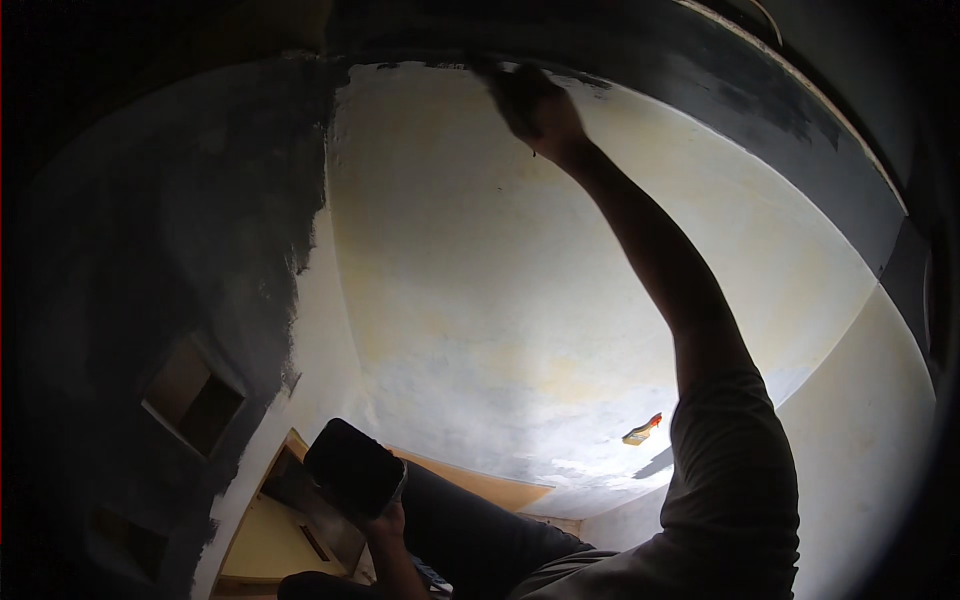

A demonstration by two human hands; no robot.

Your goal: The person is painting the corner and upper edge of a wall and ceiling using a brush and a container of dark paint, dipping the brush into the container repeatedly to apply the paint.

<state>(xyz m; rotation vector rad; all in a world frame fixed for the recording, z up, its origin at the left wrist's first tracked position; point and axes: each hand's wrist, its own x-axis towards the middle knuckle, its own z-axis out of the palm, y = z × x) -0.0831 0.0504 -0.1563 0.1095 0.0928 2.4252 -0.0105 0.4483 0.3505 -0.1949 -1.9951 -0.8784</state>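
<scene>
My right hand (pixel 558 125) is raised high on the pale wall (pixel 520 250), its fingers closed round a paintbrush (pixel 505 88) that is dark and blurred. The tip of the brush meets the ragged edge where dark paint borders the pale surface. Low and to the left, my left hand (pixel 382 528) grips a paint container (pixel 355 465) from below. That container is dark and blocky, and its contents cannot be made out. My right arm stretches across the wall, while the left stays near my legs.
Dark grey paint (pixel 180 230) covers the left wall, which has a square recess (pixel 195 395). A dark band (pixel 740 95) curves along the top right. Beneath the left hand is a wood-edged opening (pixel 270 540). A small orange and red item (pixel 642 430) shows low on the pale wall.
</scene>
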